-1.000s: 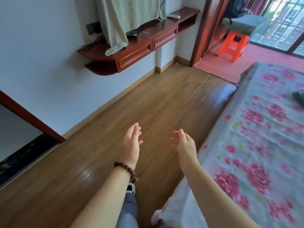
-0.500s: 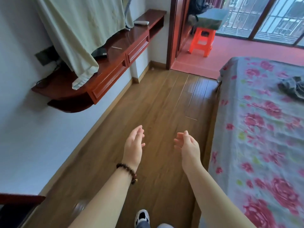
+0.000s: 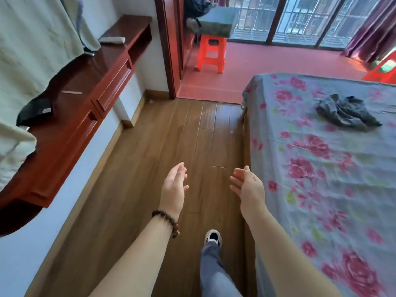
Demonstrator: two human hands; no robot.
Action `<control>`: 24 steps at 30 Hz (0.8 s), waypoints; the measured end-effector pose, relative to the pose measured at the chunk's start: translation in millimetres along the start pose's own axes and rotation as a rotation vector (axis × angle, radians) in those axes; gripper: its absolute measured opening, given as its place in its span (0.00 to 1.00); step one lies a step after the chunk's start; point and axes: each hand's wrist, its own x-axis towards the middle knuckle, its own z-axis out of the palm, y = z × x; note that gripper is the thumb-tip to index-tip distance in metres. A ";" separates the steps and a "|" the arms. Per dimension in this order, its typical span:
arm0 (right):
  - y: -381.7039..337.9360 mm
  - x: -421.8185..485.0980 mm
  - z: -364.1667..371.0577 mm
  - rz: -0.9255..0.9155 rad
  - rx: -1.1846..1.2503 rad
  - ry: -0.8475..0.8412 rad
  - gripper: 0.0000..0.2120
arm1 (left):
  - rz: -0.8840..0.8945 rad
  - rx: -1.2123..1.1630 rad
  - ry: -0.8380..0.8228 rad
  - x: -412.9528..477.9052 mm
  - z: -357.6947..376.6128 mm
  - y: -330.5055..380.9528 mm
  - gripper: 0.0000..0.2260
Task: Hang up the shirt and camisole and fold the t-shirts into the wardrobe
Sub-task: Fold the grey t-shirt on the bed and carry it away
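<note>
Two hands, the left hand (image 3: 173,189) and the right hand (image 3: 249,189), hover over the wooden floor (image 3: 171,136), palms facing each other. The fingers (image 3: 236,171) are straight and relaxed, grasping nothing. Just right of the right hand runs the edge of the bed (image 3: 321,189). Farther ahead and to the right, a crumpled dark grey garment (image 3: 347,113) lies on the bed, well apart from both hands, its long axis roughly across the view. The right hand is nearer and would probably lead the reach. Which garment of the task this is cannot be told.
</note>
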 end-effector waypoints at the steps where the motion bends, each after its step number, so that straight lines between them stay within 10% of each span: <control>1: -15.4 21.0 3.9 -0.005 0.007 -0.003 0.14 | -0.004 -0.004 -0.002 21.0 12.0 9.9 0.20; 24: -226.3 410.6 150.6 -0.053 0.040 -0.002 0.15 | 0.030 0.008 -0.067 453.2 178.0 153.1 0.22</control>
